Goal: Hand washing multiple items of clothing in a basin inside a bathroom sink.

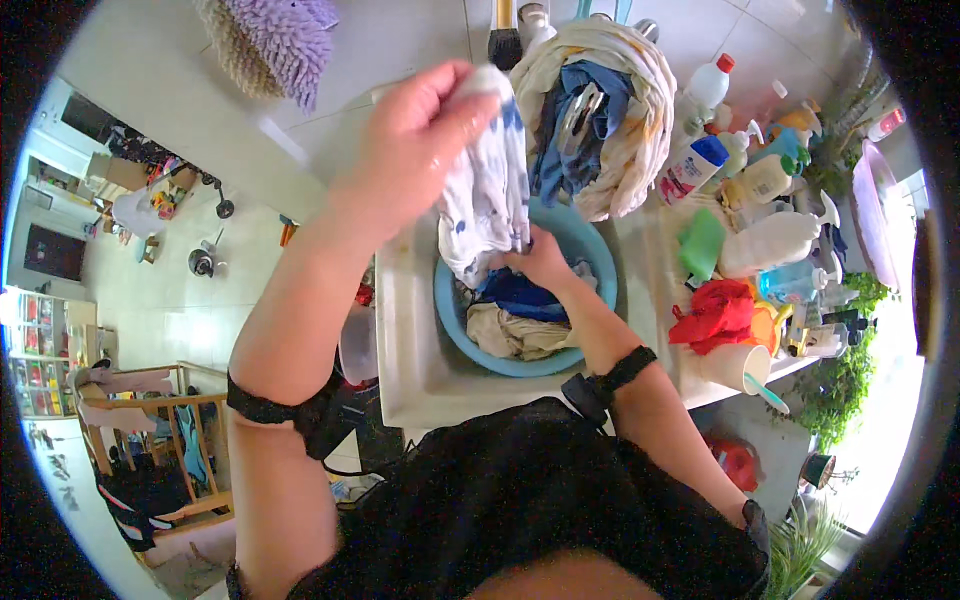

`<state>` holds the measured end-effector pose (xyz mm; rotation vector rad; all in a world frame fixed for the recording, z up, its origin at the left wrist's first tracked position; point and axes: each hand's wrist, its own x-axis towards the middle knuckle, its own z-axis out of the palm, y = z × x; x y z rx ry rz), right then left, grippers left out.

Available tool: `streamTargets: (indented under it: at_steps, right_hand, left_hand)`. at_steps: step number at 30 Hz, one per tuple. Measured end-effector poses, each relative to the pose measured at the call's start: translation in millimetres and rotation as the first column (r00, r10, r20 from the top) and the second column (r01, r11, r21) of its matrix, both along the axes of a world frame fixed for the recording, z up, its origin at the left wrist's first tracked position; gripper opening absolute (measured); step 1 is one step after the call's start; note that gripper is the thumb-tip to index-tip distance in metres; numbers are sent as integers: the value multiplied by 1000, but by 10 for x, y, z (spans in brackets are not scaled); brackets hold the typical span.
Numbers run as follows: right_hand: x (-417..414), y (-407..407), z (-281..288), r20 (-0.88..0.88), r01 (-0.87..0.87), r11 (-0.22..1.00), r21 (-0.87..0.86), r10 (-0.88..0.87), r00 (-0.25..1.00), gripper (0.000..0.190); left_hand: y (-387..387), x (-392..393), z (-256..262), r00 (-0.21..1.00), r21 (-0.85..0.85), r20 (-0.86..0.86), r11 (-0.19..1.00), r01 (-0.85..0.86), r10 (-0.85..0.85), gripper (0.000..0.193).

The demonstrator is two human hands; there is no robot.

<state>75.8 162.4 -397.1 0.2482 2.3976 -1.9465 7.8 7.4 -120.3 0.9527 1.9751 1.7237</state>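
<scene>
My left hand is raised at the upper middle, fingers and thumb pinching the top of a white cloth with blue spots. The cloth hangs in folds. Lower down, my right hand grips the same cloth near its bottom end. Both hands are over a blue plastic basin, which stands in a pale sink. Inside the basin lie a navy blue cloth and a crumpled beige cloth. Whether water is in the basin cannot be seen.
Beyond the basin sits a heap of white and yellow-stained fabric around blue denim-like cloth. Bottles, a green sponge, a red cloth and a cup crowd the right ledge. A black-bristled brush lies behind.
</scene>
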Motion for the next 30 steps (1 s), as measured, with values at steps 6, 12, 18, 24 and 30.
streamTargets:
  at_steps: [6,12,18,24,30]
  right_hand:
    - [73,220,154,30,323,946,-17,-323,946,48]
    - [202,279,-438,-78,134,654,745,-114,990,56]
    - [141,17,-642,285,-221,475,852,-67,956,56]
    - [-119,211,-1040,319,-153,673,724,-130,939,48]
    - [130,539,-2102,186,-111,532,839,-90,978,40]
  left_hand:
    - [-128,-116,-462,960,41,92,962,-269,264,17]
    - [58,86,-2660,936,-471,-331,838,-276,122,24]
    - [223,194,-3349,984,-893,-164,434,-119,-66,38]
    - [249,93,-4082,975,-893,-170,441,-92,-143,46]
    - [505,-125,-3993,968,-861,28,486,150,-249,38]
